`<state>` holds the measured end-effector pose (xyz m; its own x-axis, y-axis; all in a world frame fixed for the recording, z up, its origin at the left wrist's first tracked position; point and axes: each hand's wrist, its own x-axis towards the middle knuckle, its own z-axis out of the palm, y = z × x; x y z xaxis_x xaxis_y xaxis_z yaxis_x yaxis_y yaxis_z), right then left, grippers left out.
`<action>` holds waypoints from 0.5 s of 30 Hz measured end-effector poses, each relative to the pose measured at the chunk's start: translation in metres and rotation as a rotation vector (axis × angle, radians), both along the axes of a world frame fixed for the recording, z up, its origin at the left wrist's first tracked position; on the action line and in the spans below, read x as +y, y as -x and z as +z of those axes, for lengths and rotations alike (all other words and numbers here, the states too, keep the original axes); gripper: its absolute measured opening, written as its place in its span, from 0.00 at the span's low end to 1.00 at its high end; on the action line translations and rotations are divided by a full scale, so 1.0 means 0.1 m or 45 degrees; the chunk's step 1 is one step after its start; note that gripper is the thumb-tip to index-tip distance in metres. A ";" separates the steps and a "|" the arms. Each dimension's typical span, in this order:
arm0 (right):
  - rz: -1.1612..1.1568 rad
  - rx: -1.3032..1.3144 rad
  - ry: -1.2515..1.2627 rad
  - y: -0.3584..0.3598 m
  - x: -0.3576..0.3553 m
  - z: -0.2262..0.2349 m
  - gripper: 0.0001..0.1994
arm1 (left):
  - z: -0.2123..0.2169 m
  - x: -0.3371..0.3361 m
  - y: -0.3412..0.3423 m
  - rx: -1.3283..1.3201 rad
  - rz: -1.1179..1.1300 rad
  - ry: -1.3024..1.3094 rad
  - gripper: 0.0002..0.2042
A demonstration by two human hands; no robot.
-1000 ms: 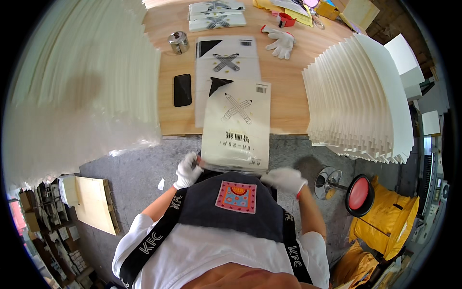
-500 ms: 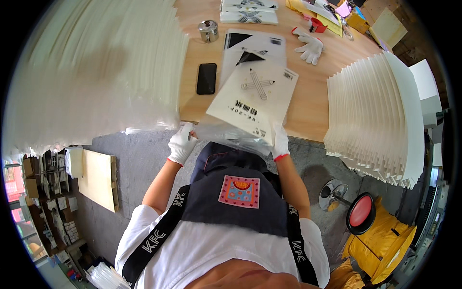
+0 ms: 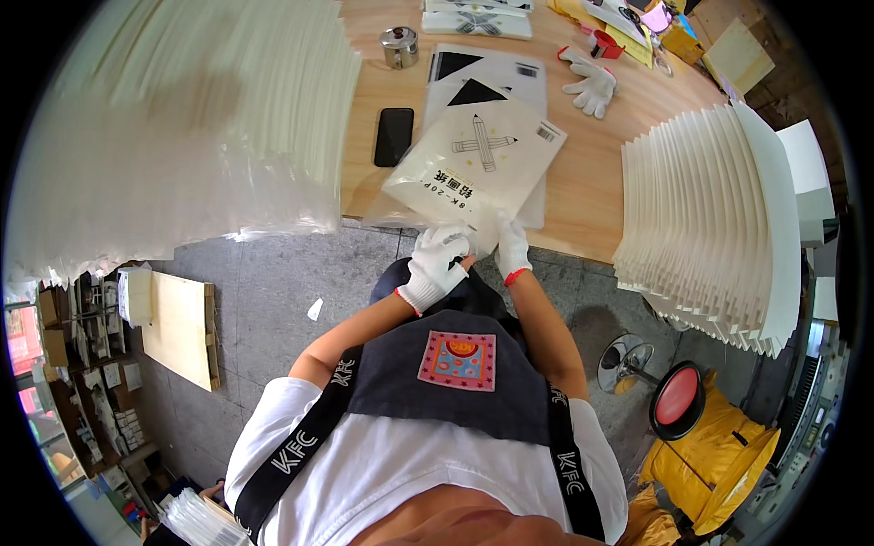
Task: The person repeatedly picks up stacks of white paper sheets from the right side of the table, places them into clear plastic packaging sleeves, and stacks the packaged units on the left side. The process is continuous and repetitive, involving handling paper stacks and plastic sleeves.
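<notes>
A pack of drawing paper [image 3: 492, 173] in a clear plastic bag lies slanted at the table's front edge, with crossed pencils printed on its pale cover. My left hand [image 3: 437, 266], in a white knit glove with bare fingertips showing, closes on the near end of the bag. Beside it my right hand [image 3: 513, 252], gloved too, grips the pack's near right corner, its thumb toward the left hand. Beneath the pack lie more bagged packs [image 3: 533, 91], partly hidden.
Tall stacks of clear plastic sleeves [image 3: 200, 118] and white sheets [image 3: 692, 209] flank the work spot. On the table are a black phone [image 3: 394, 136], a metal canister [image 3: 400, 47], a spare glove [image 3: 590, 84] and a red tape dispenser [image 3: 604, 44]. A stool [image 3: 676, 400] stands at right.
My left hand has moved right, from the bag's left corner to its near end by my right hand. The loose flap is drawn in. A white scrap now shows on the floor.
</notes>
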<state>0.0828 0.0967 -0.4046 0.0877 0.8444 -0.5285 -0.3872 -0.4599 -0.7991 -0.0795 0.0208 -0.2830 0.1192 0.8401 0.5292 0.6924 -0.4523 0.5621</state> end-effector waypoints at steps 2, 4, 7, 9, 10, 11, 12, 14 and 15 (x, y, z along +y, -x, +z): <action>0.061 0.087 -0.062 -0.02 0.01 0.00 0.19 | -0.21 -0.09 0.04 -0.575 -0.121 0.627 0.07; 0.211 0.008 -0.300 -0.19 0.05 -0.14 0.19 | -0.30 -0.18 0.04 -0.604 -0.326 1.015 0.08; 0.346 -0.086 -0.489 -0.61 0.11 -0.41 0.18 | 0.29 -0.27 0.10 -0.704 -0.995 1.321 0.07; 0.191 0.213 -0.050 -0.79 0.14 0.00 0.18 | 0.07 -0.31 0.45 -0.544 -0.831 1.449 0.00; 0.184 0.231 -0.023 -0.89 0.11 0.22 0.17 | -0.26 -0.33 0.75 -1.053 -0.635 1.803 0.03; 0.179 0.250 0.007 -0.99 0.06 0.43 0.16 | -0.32 -0.27 0.98 -0.799 -0.242 1.935 0.03; 0.173 0.271 0.033 -1.07 -0.03 0.54 0.15 | -0.69 -0.22 1.30 0.194 -0.310 1.703 0.07; 0.507 0.091 0.002 -1.29 -0.35 0.34 0.16 | -1.56 -0.24 1.60 -1.196 0.266 1.846 0.09; 0.718 -0.134 0.095 -1.31 -0.55 0.40 0.17 | -2.04 -0.27 1.66 -1.862 0.245 1.613 0.09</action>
<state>0.2135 0.0414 -0.3647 -0.3097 0.7367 -0.6011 0.0135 -0.6288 -0.7775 -0.2457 -0.0067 -0.4873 0.0928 0.7000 -0.7081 -0.5556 0.6265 0.5466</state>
